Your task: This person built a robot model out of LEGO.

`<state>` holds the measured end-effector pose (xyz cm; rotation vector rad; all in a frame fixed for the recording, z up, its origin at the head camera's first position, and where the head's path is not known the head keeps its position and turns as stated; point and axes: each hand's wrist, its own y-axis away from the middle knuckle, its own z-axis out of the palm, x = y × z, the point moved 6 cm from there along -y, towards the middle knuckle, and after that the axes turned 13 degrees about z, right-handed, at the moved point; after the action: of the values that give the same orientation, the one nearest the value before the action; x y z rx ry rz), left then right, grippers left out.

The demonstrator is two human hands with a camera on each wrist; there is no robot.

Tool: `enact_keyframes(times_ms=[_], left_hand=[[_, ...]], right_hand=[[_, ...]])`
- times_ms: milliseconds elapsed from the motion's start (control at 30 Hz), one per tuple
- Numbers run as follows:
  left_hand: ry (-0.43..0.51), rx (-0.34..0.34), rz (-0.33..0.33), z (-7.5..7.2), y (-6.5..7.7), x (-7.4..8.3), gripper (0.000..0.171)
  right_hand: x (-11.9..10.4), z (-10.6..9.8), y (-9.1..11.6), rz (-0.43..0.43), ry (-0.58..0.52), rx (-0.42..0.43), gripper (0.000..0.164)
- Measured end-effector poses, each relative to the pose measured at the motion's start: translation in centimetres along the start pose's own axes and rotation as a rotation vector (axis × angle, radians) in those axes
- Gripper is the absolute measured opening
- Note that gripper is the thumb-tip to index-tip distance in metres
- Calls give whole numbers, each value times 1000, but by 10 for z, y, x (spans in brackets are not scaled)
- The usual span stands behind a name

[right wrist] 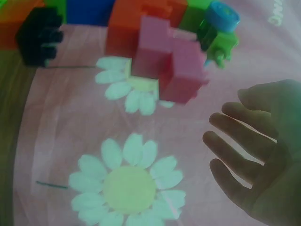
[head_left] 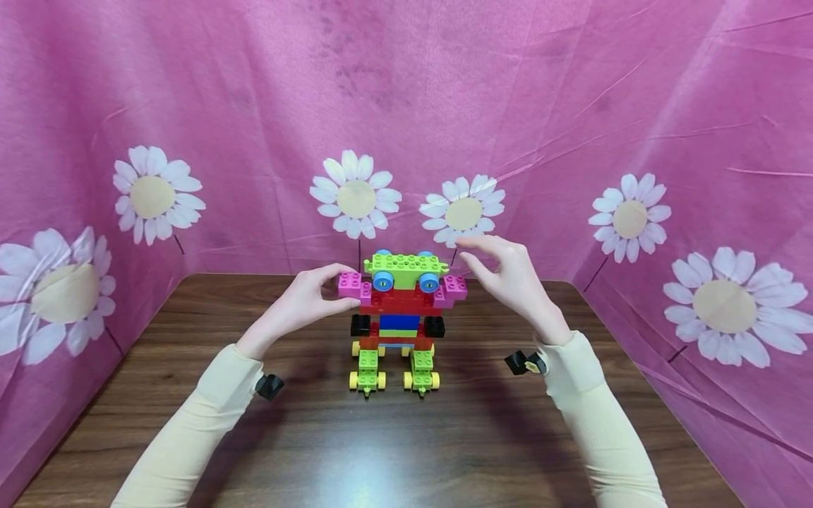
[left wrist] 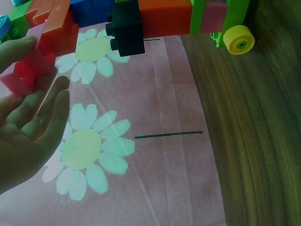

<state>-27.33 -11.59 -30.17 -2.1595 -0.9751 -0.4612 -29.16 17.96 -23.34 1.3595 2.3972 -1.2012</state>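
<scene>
A figure built of toy bricks stands upright on the table, its red body (head_left: 396, 303) topped by a lime-green car base (head_left: 406, 264) with blue wheels. Pink bricks (head_left: 349, 283) jut from the figure's left side in the head view, and my left hand (head_left: 298, 303) pinches them between thumb and fingers. Other pink bricks (head_left: 454, 285) stick out on the opposite side. My right hand (head_left: 511, 275) is held in the air beside these, apart from them, with nothing in its fingers. In the right wrist view its fingers (right wrist: 240, 136) are spread and slightly bent.
Black bricks (head_left: 435, 327) flank the figure's blue middle. Its feet are green wheeled bases (head_left: 422, 374) with yellow wheels, resting on the brown wooden table (head_left: 305, 444). A pink cloth (head_left: 540, 127) with white daisies surrounds the back and sides. Black devices (head_left: 269, 386) sit at both wrists.
</scene>
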Motion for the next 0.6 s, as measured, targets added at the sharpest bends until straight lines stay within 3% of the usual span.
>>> enact_keyframes(times_ms=[100,267,600], left_hand=[[4,3,-6,0,1,-1,46],[-7,15,-2,0,1,-3,48],[-7,36,-1,0,-2,-7,50]], right_hand=[[11,2,3,31,23,9,25],[24,11,11,58,33,-46,24],[28,22,17,78,-17,-119,21]])
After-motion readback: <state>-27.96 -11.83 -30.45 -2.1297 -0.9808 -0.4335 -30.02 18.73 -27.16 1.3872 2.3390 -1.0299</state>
